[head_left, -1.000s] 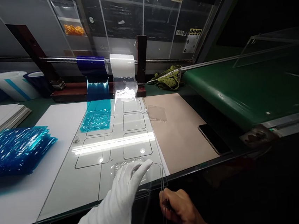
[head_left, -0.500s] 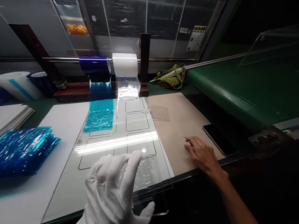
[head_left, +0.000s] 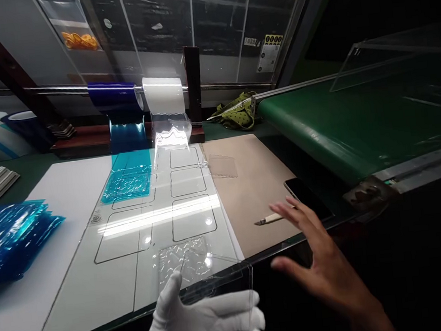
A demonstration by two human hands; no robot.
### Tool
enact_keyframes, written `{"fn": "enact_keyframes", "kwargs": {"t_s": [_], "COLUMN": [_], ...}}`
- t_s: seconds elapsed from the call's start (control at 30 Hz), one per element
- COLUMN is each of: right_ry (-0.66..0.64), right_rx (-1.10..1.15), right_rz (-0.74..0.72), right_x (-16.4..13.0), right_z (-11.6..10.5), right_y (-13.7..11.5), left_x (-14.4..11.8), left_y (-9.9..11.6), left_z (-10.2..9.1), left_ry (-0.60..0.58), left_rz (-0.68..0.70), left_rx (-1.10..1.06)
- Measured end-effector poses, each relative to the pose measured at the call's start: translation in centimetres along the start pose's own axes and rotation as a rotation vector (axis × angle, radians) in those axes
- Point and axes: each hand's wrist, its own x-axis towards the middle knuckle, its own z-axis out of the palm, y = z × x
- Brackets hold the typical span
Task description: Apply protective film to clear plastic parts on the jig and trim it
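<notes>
My left hand (head_left: 211, 317), in a white glove, holds a thin clear plastic plate (head_left: 232, 285) low at the table's front edge. The plate is see-through, so its outline is hard to follow. Beneath it a wrinkled piece of clear film (head_left: 183, 260) lies on the glass sheet (head_left: 85, 303) with rounded black outlines. My right hand (head_left: 323, 259) is bare, its fingers spread and empty. Just left of its fingertips, a craft knife (head_left: 268, 219) with a pale handle rests on brown paper (head_left: 246, 194). Part of the handle is hidden behind the fingers.
Blue film (head_left: 128, 177) and clear film hang from a blue roll (head_left: 114, 96) and a white roll (head_left: 163, 94) on a rod. Stacked blue film pieces (head_left: 12, 237) lie left. At right are a phone (head_left: 305, 196), another clear plate (head_left: 222, 166) and a green conveyor belt (head_left: 330, 129).
My right hand has let go of the craft knife, opened and drawn back toward me. My left hand has turned and lowered with the clear plate. The view has shifted right.
</notes>
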Motion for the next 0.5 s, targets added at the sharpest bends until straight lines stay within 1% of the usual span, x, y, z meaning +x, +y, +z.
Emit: {"fn": "enact_keyframes", "kwargs": {"t_s": [0.03,0.1,0.17,0.27,0.37,0.5], "right_ry": [-0.081,-0.184,-0.241,-0.295,-0.314,-0.242], "right_rx": [0.002,0.025,0.055,0.063,0.044,0.030], "right_rz": [-0.048,-0.180,-0.311,-0.445,-0.544,-0.559], "right_x": [-0.3,-0.7,-0.8,-0.2,0.6,1.6], "right_z": [-0.3,-0.1,0.8,2.7,4.4,5.6], "right_y": [-1.2,-3.3,-4.8,-5.8,-6.0,-6.3], "left_x": [0.5,1.2,1.5,1.5,1.2,1.1], "left_y": [-0.3,-1.0,-1.6,-1.7,-1.0,0.2], "left_z": [-0.5,-1.3,-1.8,-2.2,-2.4,-2.1], "left_ry": [-0.055,-0.112,-0.150,-0.191,-0.194,-0.190], "left_rz": [0.006,0.049,0.079,0.128,0.162,0.223], "left_rx": [-0.123,-0.223,-0.265,-0.293,-0.286,-0.250]}}
